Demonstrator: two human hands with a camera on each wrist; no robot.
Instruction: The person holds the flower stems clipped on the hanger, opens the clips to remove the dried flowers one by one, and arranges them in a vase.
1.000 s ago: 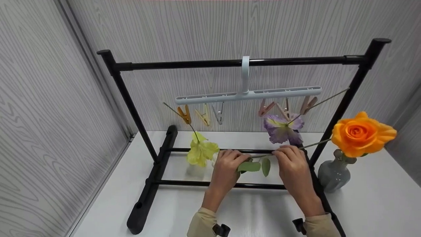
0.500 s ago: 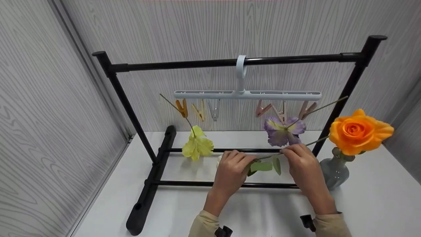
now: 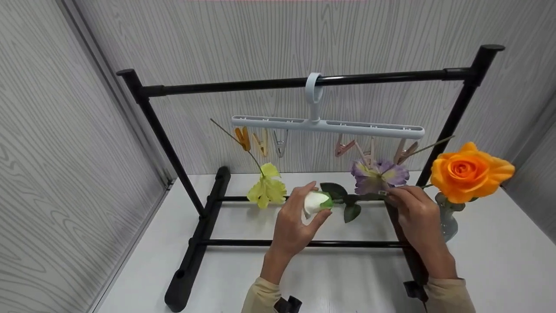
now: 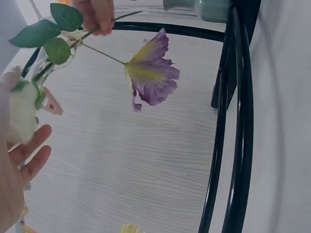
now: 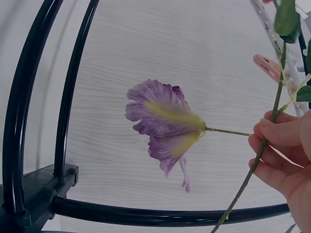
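The person's left hand [image 3: 290, 230] curls its thumb and fingers around a white rose [image 3: 313, 203]; the right hand [image 3: 419, 219] pinches its green stem [image 5: 240, 188]. To the right, an orange rose [image 3: 471, 171] rises above a grey vase [image 3: 449, 226]. Beyond, clothespins [image 3: 243, 138] under a pale hanger [image 3: 356, 128] hold a yellow flower [image 3: 266, 189] and a purple flower [image 3: 369, 184]. The hanger hooks over a black rack's top rail [image 3: 230, 87].

No readable text, label, brand, number or sign shows in the head view or in either wrist view.
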